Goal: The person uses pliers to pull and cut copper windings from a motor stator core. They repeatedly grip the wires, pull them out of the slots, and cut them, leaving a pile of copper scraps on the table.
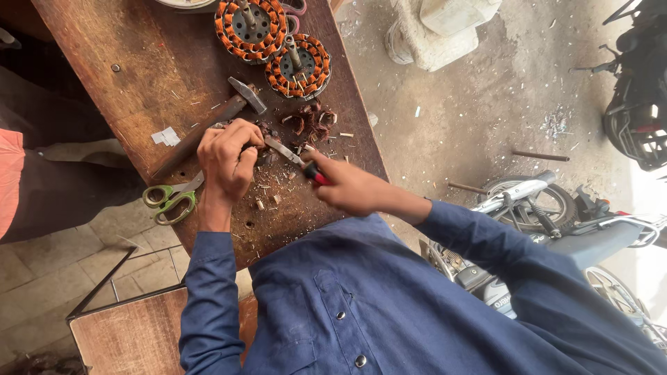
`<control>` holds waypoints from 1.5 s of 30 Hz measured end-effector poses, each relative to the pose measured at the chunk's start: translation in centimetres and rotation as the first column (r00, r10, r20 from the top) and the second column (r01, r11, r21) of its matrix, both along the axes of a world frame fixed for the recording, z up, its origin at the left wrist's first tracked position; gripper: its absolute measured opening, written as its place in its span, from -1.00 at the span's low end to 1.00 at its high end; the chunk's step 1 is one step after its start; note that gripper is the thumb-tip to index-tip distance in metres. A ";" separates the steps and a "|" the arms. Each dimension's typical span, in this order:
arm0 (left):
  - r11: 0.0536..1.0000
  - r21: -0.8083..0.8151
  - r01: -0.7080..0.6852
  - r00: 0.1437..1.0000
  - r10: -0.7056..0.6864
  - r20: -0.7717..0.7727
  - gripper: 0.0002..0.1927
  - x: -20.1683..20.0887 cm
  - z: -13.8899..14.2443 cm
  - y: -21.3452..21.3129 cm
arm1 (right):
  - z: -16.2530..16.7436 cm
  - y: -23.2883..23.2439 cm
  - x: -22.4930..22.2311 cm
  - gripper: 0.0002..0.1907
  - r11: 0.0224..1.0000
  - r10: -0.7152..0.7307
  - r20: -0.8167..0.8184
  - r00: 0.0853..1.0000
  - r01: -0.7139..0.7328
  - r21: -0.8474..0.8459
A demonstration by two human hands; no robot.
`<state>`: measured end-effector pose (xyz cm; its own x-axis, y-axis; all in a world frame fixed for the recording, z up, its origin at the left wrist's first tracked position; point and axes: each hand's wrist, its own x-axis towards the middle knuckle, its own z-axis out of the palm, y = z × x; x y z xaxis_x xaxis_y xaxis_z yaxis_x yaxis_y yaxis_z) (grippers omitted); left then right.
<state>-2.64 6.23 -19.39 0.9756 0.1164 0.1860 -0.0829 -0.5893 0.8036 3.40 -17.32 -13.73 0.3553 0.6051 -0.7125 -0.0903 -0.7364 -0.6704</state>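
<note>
A worn wooden workbench (160, 69) fills the upper left of the view; concrete floor (486, 90) is seen to its right, w/ parked motorcycles (549, 208) at the right edge. A blue long-sleeved shirt (389, 312) is worn by the person, covering the lower frame. Two round motor stators w/ orange-brown copper windings are set at the far end of the bench: the rear stator (250, 26) and the front stator (299, 66), touching or nearly so. A hammer (208, 125) is laid diagonally across the bench, head toward the stators, handle running under the left hand (226, 161). Green-handled scissors (170, 198) are laid near the bench's left edge, just beside the left wrist. A heap of stripped copper wire (309, 123) is piled between the front stator and the hands, w/ wood chips and scraps scattered around.

The left hand is closed, fingers curled down over a small dark part (262, 142) on the bench; the part is mostly hidden, so its kind can't be told. The right hand (351, 187) is clenched round a red/black-handled tool (295, 158), its metal blade pointed at the part under the left hand's fingertips. Small white paper bits (167, 136) are seen left of the hammer.
</note>
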 end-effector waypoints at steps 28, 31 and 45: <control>0.979 0.170 0.114 0.993 -0.110 -0.032 -0.74 -2.6 2.7 -0.1 | -3.2 -4.2 -3.5 -0.50 0.824 -0.407 -0.454 0.793 0.533 0.192; 0.890 0.375 0.259 0.948 -0.308 0.075 -0.66 -3.7 2.2 -3.1 | -3.4 -4.1 -2.9 -0.51 0.848 -0.378 -0.371 0.848 0.478 0.230; 0.929 0.033 -0.369 0.929 0.367 0.050 -0.91 -1.7 0.6 -4.3 | -3.0 -2.3 -2.2 -0.55 0.895 -0.267 -0.353 0.897 0.367 0.254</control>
